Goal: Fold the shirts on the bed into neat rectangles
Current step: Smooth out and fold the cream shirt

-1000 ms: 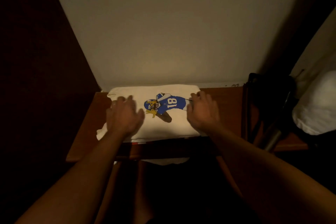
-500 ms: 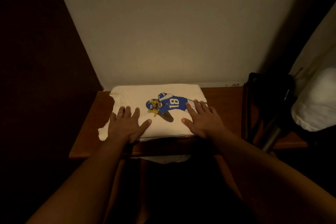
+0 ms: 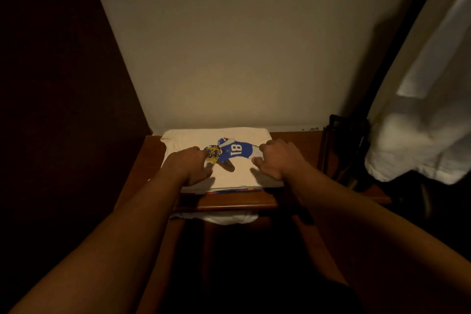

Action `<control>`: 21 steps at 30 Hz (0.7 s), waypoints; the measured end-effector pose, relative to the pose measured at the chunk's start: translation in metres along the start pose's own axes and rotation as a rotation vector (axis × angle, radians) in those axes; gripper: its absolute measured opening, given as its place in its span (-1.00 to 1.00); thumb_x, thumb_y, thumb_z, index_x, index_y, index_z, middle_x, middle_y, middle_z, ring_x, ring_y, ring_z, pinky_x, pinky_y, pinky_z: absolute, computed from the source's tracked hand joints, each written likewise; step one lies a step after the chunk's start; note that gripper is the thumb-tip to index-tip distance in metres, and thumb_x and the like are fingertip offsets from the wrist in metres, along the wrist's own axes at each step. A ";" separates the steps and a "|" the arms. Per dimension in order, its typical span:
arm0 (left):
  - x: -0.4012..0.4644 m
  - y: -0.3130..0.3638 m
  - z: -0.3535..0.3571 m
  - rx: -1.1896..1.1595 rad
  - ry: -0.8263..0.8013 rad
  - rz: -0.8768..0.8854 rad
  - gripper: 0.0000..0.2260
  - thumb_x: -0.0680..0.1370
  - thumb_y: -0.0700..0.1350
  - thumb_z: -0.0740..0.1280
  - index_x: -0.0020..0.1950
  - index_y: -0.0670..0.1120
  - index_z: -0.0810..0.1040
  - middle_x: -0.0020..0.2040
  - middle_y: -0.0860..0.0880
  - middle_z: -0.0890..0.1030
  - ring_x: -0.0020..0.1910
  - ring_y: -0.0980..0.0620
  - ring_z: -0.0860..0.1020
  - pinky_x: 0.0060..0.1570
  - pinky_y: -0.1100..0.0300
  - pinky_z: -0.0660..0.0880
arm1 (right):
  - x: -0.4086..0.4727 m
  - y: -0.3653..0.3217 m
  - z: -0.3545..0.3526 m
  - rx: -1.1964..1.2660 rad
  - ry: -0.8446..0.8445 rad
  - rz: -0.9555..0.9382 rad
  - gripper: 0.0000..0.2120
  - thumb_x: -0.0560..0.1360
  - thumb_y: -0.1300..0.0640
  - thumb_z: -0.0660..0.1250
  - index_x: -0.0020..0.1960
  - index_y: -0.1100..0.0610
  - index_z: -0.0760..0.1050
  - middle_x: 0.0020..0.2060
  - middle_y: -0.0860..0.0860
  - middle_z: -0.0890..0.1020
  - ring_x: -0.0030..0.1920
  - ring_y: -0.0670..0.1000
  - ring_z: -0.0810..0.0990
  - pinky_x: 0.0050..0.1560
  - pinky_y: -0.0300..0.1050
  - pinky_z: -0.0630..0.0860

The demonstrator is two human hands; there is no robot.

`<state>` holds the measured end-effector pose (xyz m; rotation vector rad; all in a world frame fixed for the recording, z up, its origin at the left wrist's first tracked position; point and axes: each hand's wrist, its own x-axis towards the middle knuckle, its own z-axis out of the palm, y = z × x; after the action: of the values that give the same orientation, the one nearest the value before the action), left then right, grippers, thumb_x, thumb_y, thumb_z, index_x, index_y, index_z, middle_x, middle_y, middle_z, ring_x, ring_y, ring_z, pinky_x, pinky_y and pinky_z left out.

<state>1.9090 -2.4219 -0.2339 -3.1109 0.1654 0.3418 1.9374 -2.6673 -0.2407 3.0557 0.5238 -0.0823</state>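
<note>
Head view shows both forearms reaching forward, the left hand [image 3: 187,164] and right hand [image 3: 276,158] resting palm-down on the folded white shirt [image 3: 239,173], fingers loosely bent and pressing the cloth, gripping nothing. That shirt lies flat on the wooden nightstand [image 3: 237,202], reaching from its front edge to its back edge by the wall. Its long axis runs left to right, and the printed "18" player lies sideways, helmet toward the left.

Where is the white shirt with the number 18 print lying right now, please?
In the head view, the folded white shirt lies on the wooden table against the wall, centre frame, with the left hand and right hand resting on it.
</note>
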 end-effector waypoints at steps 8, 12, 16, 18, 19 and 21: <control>-0.097 0.002 -0.159 0.030 -0.104 -0.013 -0.59 0.61 0.20 0.27 0.32 -0.04 0.53 0.28 -0.13 0.57 0.24 -0.14 0.53 0.23 -0.01 0.48 | -0.058 -0.033 -0.184 0.109 -0.156 -0.011 -0.68 0.58 -0.07 0.26 0.19 0.12 0.56 0.10 0.13 0.63 0.02 0.14 0.59 -0.09 -0.10 0.46; -0.162 0.005 -0.257 -0.039 -0.109 -0.023 -0.60 0.61 0.18 0.30 0.33 -0.04 0.52 0.29 -0.13 0.56 0.23 -0.14 0.54 0.20 0.01 0.50 | -0.100 -0.057 -0.292 0.171 -0.187 -0.040 -0.70 0.58 -0.01 0.29 0.18 0.15 0.59 0.09 0.13 0.64 -0.02 0.12 0.57 -0.07 -0.11 0.47; -0.238 0.009 -0.346 -0.080 -0.130 -0.032 -0.65 0.59 0.14 0.32 0.27 -0.03 0.56 0.26 -0.14 0.56 0.19 -0.15 0.55 0.09 0.06 0.50 | -0.152 -0.081 -0.390 0.230 -0.188 -0.046 -0.70 0.57 -0.01 0.30 0.18 0.15 0.60 0.11 0.15 0.63 0.05 0.17 0.60 0.04 -0.05 0.54; -0.276 0.010 -0.381 -0.088 -0.130 -0.036 -0.66 0.59 0.14 0.32 0.24 -0.03 0.58 0.23 -0.14 0.58 0.17 -0.15 0.56 0.07 0.06 0.51 | -0.178 -0.093 -0.430 0.235 -0.185 -0.072 -0.70 0.57 -0.01 0.29 0.16 0.15 0.60 0.09 0.17 0.63 0.03 0.18 0.60 0.04 -0.05 0.56; -0.294 0.010 -0.395 -0.095 -0.137 -0.042 -0.68 0.59 0.14 0.32 0.22 -0.04 0.58 0.22 -0.13 0.59 0.16 -0.15 0.56 0.06 0.06 0.51 | -0.191 -0.099 -0.447 0.233 -0.192 -0.084 -0.69 0.58 -0.01 0.28 0.18 0.16 0.60 0.09 0.17 0.62 0.04 0.18 0.60 0.07 -0.02 0.57; -0.329 0.010 -0.416 -0.097 -0.154 -0.067 -0.74 0.60 0.14 0.33 0.08 -0.04 0.59 0.15 -0.14 0.61 0.08 -0.13 0.57 0.02 0.05 0.50 | -0.216 -0.110 -0.474 0.223 -0.193 -0.110 -0.69 0.58 -0.02 0.27 0.18 0.15 0.60 0.09 0.15 0.63 0.03 0.16 0.60 0.10 0.02 0.58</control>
<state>1.6788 -2.4054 0.2437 -3.1579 0.0446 0.6024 1.7184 -2.6121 0.2413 3.1793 0.7117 -0.4642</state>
